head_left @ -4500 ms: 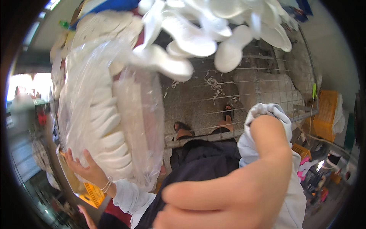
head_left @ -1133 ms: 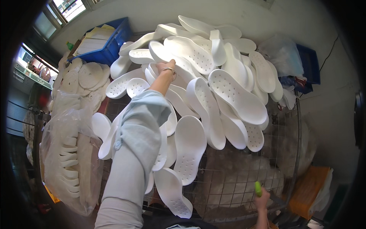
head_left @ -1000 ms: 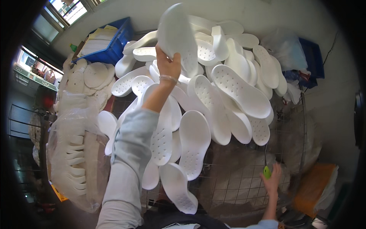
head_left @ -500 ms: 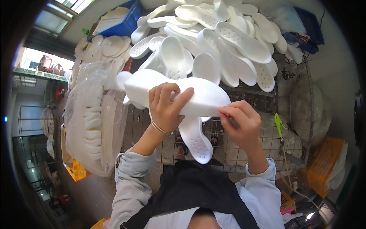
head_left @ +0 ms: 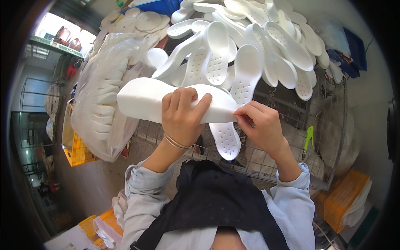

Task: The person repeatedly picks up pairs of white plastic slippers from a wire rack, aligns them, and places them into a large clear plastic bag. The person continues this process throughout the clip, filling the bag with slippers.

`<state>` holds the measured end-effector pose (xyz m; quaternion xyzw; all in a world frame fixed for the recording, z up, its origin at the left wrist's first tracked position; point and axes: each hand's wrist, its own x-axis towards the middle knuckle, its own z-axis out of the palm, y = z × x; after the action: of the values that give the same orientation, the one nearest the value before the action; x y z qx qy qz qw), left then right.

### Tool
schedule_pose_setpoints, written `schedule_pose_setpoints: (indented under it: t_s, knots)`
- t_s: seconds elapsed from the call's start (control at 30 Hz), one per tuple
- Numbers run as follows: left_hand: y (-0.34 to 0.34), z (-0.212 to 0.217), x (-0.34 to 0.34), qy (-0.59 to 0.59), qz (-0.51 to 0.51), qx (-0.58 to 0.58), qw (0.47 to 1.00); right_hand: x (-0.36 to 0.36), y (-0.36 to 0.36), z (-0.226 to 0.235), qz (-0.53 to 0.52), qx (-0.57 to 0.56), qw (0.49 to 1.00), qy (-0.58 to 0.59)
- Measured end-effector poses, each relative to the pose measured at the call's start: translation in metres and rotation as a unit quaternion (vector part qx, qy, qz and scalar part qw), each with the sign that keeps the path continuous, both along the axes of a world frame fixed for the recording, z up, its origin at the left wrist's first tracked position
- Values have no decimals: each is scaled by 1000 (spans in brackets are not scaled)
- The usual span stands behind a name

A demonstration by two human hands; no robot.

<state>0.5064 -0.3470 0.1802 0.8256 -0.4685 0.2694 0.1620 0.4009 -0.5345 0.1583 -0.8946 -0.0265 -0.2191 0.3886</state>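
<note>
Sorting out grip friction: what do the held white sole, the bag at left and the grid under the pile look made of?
Held sole: probably moulded foam, maybe soft plastic; smooth, matte, evenly white, with rounded contours.
Bag: thin plastic film, glossy; wrinkled, with white pieces showing through.
Grid: likely metal wire, dull grey; thin crossing bars with open gaps.

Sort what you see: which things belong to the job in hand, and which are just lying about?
Probably the job's:
white sole, gripped by the left hand, right hand at its end
heaped white soles
perhaps the green-handled tool

Seemingly just lying about:
clear plastic bag, left
flat pale pieces
blue bin, right
orange crate, right
</note>
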Motion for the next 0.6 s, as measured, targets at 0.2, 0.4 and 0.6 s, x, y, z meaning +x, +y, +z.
schedule_pose_setpoints:
  t_s: [0.2, 0.4, 0.6]
  knots:
    - [26, -7, -5, 33, 27, 6, 999, 7, 31, -24, 8, -94, 995, -35]
    - [49, -32, -15, 122, 2, 77, 990, 27, 18, -23, 94, -65, 993, 12]
    - [73, -50, -16, 145, 52, 72, 985, 16, 29, -27, 22, 86, 984, 157]
